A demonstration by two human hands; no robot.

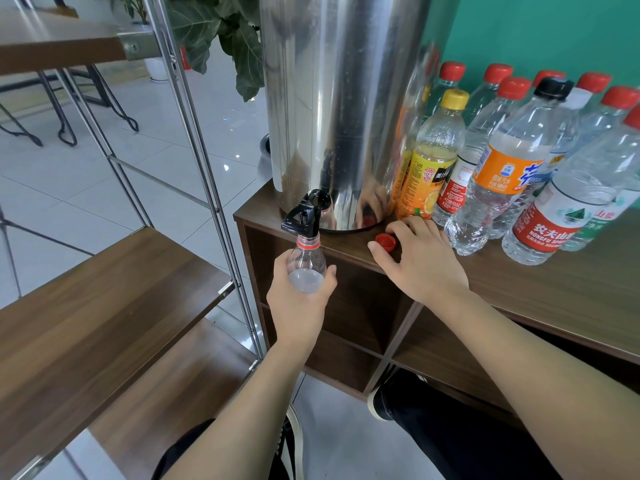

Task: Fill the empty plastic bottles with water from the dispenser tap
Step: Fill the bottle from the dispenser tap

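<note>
While your knees and dark shoes sit nearest in view, your left hand [300, 299] reaches forward and grips a clear plastic bottle [307, 263] around its body, fingers and thumb curled round it, holding it upright with its open, red-ringed neck directly under the black tap [304, 213]; the bottle's lower part is hidden in your hand, so you cannot tell how much water is in it. To the right, your right hand [420, 258] lies on the near edge of the brown wooden cabinet top [554, 282], thumb and fingertips pinching a loose red cap [385, 242] against the surface. Just beyond the cap stands the tall stainless steel dispenser [341, 109], its tap jutting out past the cabinet's left front corner. Right of the dispenser a crowd of capped bottles stands close together: nearest, a red-labelled one reading "NONGFU SPRING" [568, 206] with Chinese characters; next to it a black-capped bottle with an orange label [509, 168] in Chinese print; further left a yellow-capped orange-drink bottle [433, 157] touching the dispenser's side. Behind them more clear red-capped bottles [498, 98] line the green wall [536, 29]. On the far left, wooden shelves on a metal frame [194, 133] and a leafy plant [221, 32] stand over the tiled floor.
</note>
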